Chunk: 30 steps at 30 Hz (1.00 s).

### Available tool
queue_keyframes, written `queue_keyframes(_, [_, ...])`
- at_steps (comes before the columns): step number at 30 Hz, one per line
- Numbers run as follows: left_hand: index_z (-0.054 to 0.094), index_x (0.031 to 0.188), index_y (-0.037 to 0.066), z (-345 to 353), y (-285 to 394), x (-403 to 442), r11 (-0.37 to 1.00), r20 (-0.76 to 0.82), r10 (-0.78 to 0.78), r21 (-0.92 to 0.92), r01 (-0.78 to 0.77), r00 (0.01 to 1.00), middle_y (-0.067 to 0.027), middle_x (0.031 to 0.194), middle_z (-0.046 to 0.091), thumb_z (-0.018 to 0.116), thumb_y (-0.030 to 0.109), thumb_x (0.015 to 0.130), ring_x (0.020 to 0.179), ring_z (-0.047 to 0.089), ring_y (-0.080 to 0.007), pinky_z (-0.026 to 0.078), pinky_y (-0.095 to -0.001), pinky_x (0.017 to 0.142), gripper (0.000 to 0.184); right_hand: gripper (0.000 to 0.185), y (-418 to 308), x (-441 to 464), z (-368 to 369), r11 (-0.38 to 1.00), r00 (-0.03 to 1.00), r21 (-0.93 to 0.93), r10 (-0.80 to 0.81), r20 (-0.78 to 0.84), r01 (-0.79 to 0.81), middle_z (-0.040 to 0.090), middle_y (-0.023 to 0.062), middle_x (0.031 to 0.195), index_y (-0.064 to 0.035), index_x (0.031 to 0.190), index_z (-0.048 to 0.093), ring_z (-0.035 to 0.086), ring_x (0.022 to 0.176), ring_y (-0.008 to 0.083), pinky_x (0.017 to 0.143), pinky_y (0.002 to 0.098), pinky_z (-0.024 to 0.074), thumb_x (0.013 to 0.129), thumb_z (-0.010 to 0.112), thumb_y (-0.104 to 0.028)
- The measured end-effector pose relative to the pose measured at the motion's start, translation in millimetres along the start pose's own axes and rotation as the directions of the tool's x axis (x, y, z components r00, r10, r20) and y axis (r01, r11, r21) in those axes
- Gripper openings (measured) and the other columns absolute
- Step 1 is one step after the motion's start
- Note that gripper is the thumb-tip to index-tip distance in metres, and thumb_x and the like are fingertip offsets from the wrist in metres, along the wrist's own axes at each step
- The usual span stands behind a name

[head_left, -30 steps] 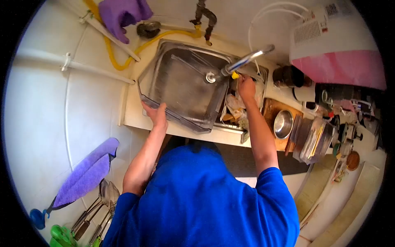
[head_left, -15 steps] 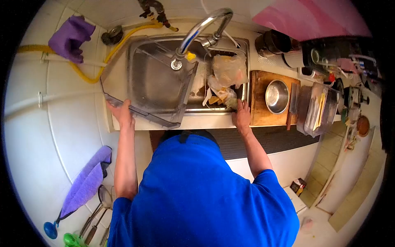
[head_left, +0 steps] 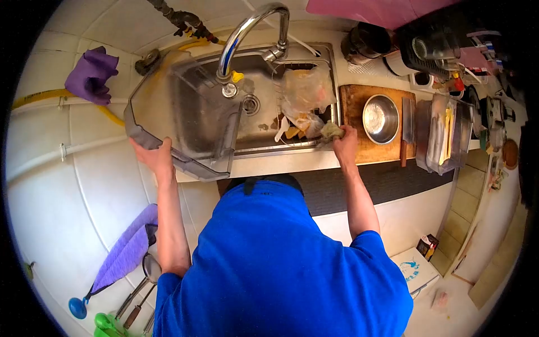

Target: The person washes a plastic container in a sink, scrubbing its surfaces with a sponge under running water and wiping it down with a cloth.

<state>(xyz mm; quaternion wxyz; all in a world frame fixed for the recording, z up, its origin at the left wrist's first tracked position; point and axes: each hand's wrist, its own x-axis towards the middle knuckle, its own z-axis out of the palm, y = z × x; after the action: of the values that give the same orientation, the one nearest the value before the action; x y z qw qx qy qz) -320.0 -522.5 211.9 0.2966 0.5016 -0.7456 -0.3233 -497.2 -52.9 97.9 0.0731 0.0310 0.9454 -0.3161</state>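
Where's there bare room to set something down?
Front counter strip, between clear tray and right hand, though narrow. Also the cutting board, between sink rim and metal bowl. Crowded: the sink's right side, with plastic bags, and right of the cleaver, where a clear container stands.

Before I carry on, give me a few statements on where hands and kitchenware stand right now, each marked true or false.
1. The left hand grips the clear plastic bin by its edge. True.
2. The metal bowl stands on the wooden board. True.
3. The right hand is on the metal bowl. False: the right hand is at the pale crumpled scrubber.
4. The cleaver lies between bowl and sink. False: it lies on the bowl's other side.
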Motion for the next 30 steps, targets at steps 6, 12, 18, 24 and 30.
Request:
queue_keyframes(6, [0.016, 0.158, -0.002, -2.1, 10.9, -15.1, 0.979, 0.014, 0.119, 0.166, -0.12, 0.993, -0.0301, 0.156, 0.023, 0.078, 0.012, 0.07, 0.145, 0.025, -0.0427, 0.024, -0.0473, 0.121, 0.108, 0.037, -10.1, 3.8, -28.0, 0.991, 0.992, -0.072, -0.116, -0.05, 0.113, 0.055, 0.0239, 0.112, -0.0002, 0.115, 0.06, 0.058, 0.099, 0.043, 0.088, 0.0473, 0.0492, 0.078, 0.064, -0.001])
queue_keyframes(12, [0.016, 0.16, 0.005, 1.2, 18.2, -19.7, 0.965, 0.01, 0.197, 0.176, -0.196, 0.98, -0.0279, 0.154, 0.024, 0.079, 0.01, 0.07, 0.142, 0.029, -0.043, 0.029, -0.0471, 0.118, 0.11, 0.036, 17.7, -0.8, -15.1, 0.74, 0.933, -0.606, -0.361, 0.008, 0.292, 0.054, 0.0208, 0.117, 0.0004, 0.11, 0.06, 0.058, 0.105, 0.0412, 0.086, 0.0489, 0.0517, 0.075, 0.067, 0.003])
queue_keyframes(18, [0.017, 0.16, 0.007, 4.1, 14.3, -12.6, 0.983, 0.041, 0.159, 0.086, -0.162, 0.986, -0.0275, 0.151, 0.026, 0.078, 0.009, 0.07, 0.14, 0.032, -0.0428, 0.03, -0.0468, 0.117, 0.108, 0.038, 45.8, 6.6, -4.0, 0.829, 0.982, -0.526, -0.16, 0.104, 0.191, 0.054, 0.0236, 0.114, 0.0015, 0.114, 0.056, 0.057, 0.106, 0.0444, 0.089, 0.0508, 0.0492, 0.077, 0.058, 0.007])
queue_keyframes(24, [0.018, 0.159, 0.006, 7.8, 8.6, -1.0, 0.988, 0.054, 0.148, 0.031, -0.15, 0.987, -0.0266, 0.148, 0.028, 0.076, 0.009, 0.072, 0.138, 0.034, -0.0414, 0.03, -0.0454, 0.117, 0.105, 0.036, -3.2, 16.4, -23.7, 0.924, 0.942, -0.293, -0.298, -0.153, 0.245, 0.055, 0.0222, 0.118, -0.0013, 0.119, 0.057, 0.057, 0.106, 0.044, 0.089, 0.0492, 0.0484, 0.083, 0.055, 0.002])
queue_keyframes(30, [0.017, 0.159, 0.004, 4.1, 12.9, 4.8, 0.997, 0.131, 0.031, -0.067, -0.023, 0.991, -0.0265, 0.148, 0.028, 0.076, 0.009, 0.072, 0.14, 0.032, -0.041, 0.029, -0.0446, 0.117, 0.105, 0.04, 17.6, 20.3, -9.5, 0.588, 0.961, -0.77, -0.247, 0.123, 0.25, 0.056, 0.0194, 0.123, -0.0004, 0.122, 0.061, 0.057, 0.112, 0.0385, 0.088, 0.0475, 0.0502, 0.084, 0.065, -0.011])
